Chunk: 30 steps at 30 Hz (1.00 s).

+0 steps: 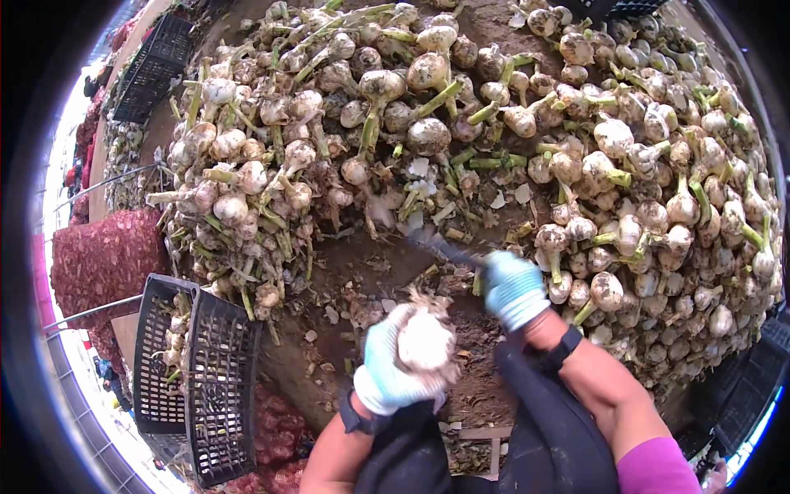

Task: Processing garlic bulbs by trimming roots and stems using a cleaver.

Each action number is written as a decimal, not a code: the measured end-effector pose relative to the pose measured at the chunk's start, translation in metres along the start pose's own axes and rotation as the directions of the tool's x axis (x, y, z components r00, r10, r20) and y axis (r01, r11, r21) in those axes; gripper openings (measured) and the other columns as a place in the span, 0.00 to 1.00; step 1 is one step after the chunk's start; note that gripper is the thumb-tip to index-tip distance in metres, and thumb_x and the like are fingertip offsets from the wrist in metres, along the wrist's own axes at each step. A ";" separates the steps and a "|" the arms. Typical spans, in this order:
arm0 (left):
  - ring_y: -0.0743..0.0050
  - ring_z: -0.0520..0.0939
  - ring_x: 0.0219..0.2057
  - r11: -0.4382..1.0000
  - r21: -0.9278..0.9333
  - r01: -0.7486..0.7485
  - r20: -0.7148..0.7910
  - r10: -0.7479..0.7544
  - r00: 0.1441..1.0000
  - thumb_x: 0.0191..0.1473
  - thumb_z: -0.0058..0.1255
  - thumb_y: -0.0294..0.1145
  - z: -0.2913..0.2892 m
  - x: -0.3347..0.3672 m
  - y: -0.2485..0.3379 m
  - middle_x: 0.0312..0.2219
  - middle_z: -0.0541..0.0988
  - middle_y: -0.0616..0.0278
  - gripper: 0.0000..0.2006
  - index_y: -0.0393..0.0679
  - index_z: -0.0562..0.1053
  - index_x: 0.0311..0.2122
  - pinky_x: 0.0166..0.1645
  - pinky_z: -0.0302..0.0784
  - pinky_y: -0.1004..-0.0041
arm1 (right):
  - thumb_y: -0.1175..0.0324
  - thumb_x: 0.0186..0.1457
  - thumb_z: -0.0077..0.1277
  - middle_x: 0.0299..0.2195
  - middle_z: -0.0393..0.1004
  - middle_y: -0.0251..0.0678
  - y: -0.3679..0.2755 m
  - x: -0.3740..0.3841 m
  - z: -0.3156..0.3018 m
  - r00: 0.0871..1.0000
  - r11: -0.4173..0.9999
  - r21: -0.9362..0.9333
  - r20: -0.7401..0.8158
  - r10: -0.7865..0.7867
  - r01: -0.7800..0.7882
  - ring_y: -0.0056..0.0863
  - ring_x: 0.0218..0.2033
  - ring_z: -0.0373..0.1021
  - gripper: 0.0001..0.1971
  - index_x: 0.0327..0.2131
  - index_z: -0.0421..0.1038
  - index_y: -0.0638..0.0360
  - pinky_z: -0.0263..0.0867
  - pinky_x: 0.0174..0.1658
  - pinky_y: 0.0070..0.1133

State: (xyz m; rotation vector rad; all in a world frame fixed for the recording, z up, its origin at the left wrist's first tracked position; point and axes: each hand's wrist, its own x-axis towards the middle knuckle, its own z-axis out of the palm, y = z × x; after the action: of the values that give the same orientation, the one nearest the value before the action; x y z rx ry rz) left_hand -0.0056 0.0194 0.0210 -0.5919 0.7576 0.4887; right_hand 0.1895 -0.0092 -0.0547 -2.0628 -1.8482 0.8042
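My left hand (pixel 388 362), in a pale blue and white glove, is closed round a white garlic bulb (pixel 425 339) above my lap. Loose, papery skin and root fibres fringe the bulb. To its right, my right hand (pixel 512 288) wears a matching glove and grips a dark knife (pixel 444 249). The knife points up and left towards the heap, its far end smeared by motion. A pale, blurred bit (pixel 379 212) shows just past its tip. Bulb and knife are apart.
A large heap of garlic with cut stems (pixel 428 136) curves round the front, with more bulbs (pixel 650 214) on the right. Black plastic crates (pixel 222 387) stand at left beside a red mesh sack (pixel 107 267). Peelings and stem pieces litter the soil (pixel 354 263) before me.
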 end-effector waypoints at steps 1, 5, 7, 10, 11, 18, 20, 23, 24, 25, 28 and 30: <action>0.67 0.76 0.28 0.999 0.023 -0.029 0.070 0.028 0.997 0.55 0.35 0.46 0.005 -0.002 -0.006 0.30 0.75 0.64 0.17 0.45 0.69 0.39 0.30 0.71 0.64 | 0.73 0.42 0.53 0.20 0.70 0.41 0.005 -0.005 -0.003 0.987 0.979 0.197 -0.142 0.079 -0.050 0.38 0.21 0.70 0.06 0.28 0.70 0.59 0.66 0.25 0.27; 0.72 0.75 0.41 0.309 0.731 -0.608 0.427 0.488 0.761 0.35 0.63 0.27 -0.017 0.005 0.000 0.38 0.74 0.59 0.33 0.41 0.61 0.49 0.44 0.73 0.64 | 0.64 0.43 0.59 0.22 0.73 0.33 -0.028 -0.006 -0.037 0.946 0.483 0.818 0.217 0.243 -0.312 0.22 0.21 0.70 0.13 0.30 0.72 0.62 0.66 0.25 0.19; 0.72 0.73 0.44 0.005 0.785 -0.620 0.543 0.476 0.692 0.30 0.67 0.27 -0.021 0.014 0.004 0.41 0.73 0.58 0.40 0.40 0.59 0.51 0.47 0.71 0.68 | 0.62 0.44 0.59 0.25 0.74 0.30 -0.046 -0.002 -0.060 0.825 0.200 0.800 0.554 0.113 -0.565 0.16 0.21 0.68 0.16 0.34 0.72 0.63 0.65 0.26 0.17; 0.70 0.73 0.45 -0.354 0.733 -0.581 0.676 0.473 0.565 0.33 0.67 0.34 -0.012 0.022 0.007 0.43 0.71 0.57 0.42 0.39 0.57 0.53 0.49 0.69 0.71 | 0.63 0.45 0.59 0.27 0.74 0.28 -0.053 0.000 -0.053 0.853 0.293 0.811 0.522 0.029 -0.506 0.13 0.28 0.67 0.16 0.35 0.72 0.63 0.65 0.32 0.15; 0.70 0.72 0.45 -0.468 0.670 -0.576 0.741 0.468 0.482 0.35 0.66 0.33 -0.012 0.024 0.010 0.43 0.70 0.56 0.42 0.39 0.55 0.55 0.50 0.68 0.72 | 0.63 0.44 0.59 0.28 0.74 0.27 -0.052 -0.001 -0.050 0.872 0.280 0.832 0.488 0.042 -0.479 0.12 0.30 0.65 0.16 0.35 0.72 0.63 0.64 0.35 0.16; 0.69 0.76 0.22 0.539 0.676 -0.503 0.239 0.485 0.841 0.52 0.47 0.28 -0.011 0.006 0.008 0.24 0.74 0.56 0.17 0.36 0.64 0.46 0.25 0.74 0.76 | 0.65 0.39 0.61 0.29 0.75 0.37 -0.044 -0.005 -0.048 0.966 0.671 0.730 0.245 -0.082 -0.129 0.29 0.29 0.72 0.18 0.36 0.72 0.57 0.67 0.32 0.21; 0.73 0.76 0.21 0.364 0.833 -0.416 0.155 0.569 0.808 0.50 0.47 0.24 -0.008 0.009 0.004 0.24 0.75 0.58 0.14 0.36 0.67 0.44 0.23 0.72 0.78 | 0.69 0.39 0.58 0.26 0.73 0.38 -0.043 -0.003 -0.047 0.990 0.835 0.543 0.050 -0.133 0.085 0.35 0.27 0.71 0.15 0.34 0.72 0.57 0.68 0.30 0.24; 0.71 0.77 0.21 -0.530 0.785 -0.319 0.613 0.592 0.524 0.43 0.49 0.23 -0.017 0.009 0.012 0.23 0.77 0.59 0.09 0.38 0.72 0.34 0.26 0.73 0.74 | 0.73 0.39 0.54 0.23 0.71 0.39 -0.038 0.001 -0.040 0.945 0.889 0.325 -0.058 -0.322 0.323 0.41 0.25 0.70 0.12 0.33 0.71 0.57 0.68 0.28 0.28; 0.67 0.77 0.20 -0.882 0.415 -0.225 0.870 0.311 0.383 0.40 0.51 0.23 -0.018 0.006 0.021 0.23 0.77 0.58 0.09 0.39 0.73 0.32 0.26 0.73 0.72 | 0.74 0.39 0.52 0.22 0.70 0.39 -0.032 0.003 -0.033 0.918 0.877 0.277 -0.062 -0.393 0.394 0.42 0.24 0.69 0.11 0.32 0.71 0.57 0.68 0.27 0.29; 0.58 0.76 0.20 -0.427 0.851 -0.304 0.524 0.663 0.535 0.36 0.53 0.26 -0.014 0.005 0.011 0.24 0.76 0.54 0.11 0.40 0.74 0.30 0.27 0.73 0.70 | 0.76 0.40 0.50 0.23 0.71 0.41 -0.010 0.006 -0.024 0.949 0.933 0.206 0.050 -0.310 0.294 0.42 0.24 0.70 0.10 0.31 0.71 0.58 0.68 0.27 0.29; 0.74 0.76 0.20 0.109 0.820 -0.562 0.298 0.756 0.582 0.48 0.48 0.24 -0.002 0.003 0.019 0.23 0.76 0.60 0.10 0.39 0.70 0.39 0.25 0.72 0.75 | 0.72 0.38 0.57 0.20 0.73 0.38 0.010 0.003 -0.019 0.977 0.896 0.390 0.108 0.184 -0.212 0.29 0.20 0.70 0.08 0.27 0.72 0.60 0.67 0.27 0.22; 0.73 0.76 0.29 0.001 0.881 -0.473 0.351 0.668 0.656 0.50 0.50 0.24 0.040 0.006 0.013 0.32 0.74 0.60 0.17 0.38 0.64 0.46 0.36 0.75 0.74 | 0.71 0.36 0.60 0.18 0.72 0.34 0.005 0.005 -0.024 0.937 0.774 0.542 0.088 0.337 -0.329 0.22 0.19 0.68 0.10 0.26 0.72 0.59 0.65 0.26 0.19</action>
State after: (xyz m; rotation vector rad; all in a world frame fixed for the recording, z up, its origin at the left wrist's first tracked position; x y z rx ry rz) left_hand 0.0098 0.0558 0.0353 0.9698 1.3104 0.6372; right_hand 0.2078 -0.0008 -0.0388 -1.9991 -1.0541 1.2333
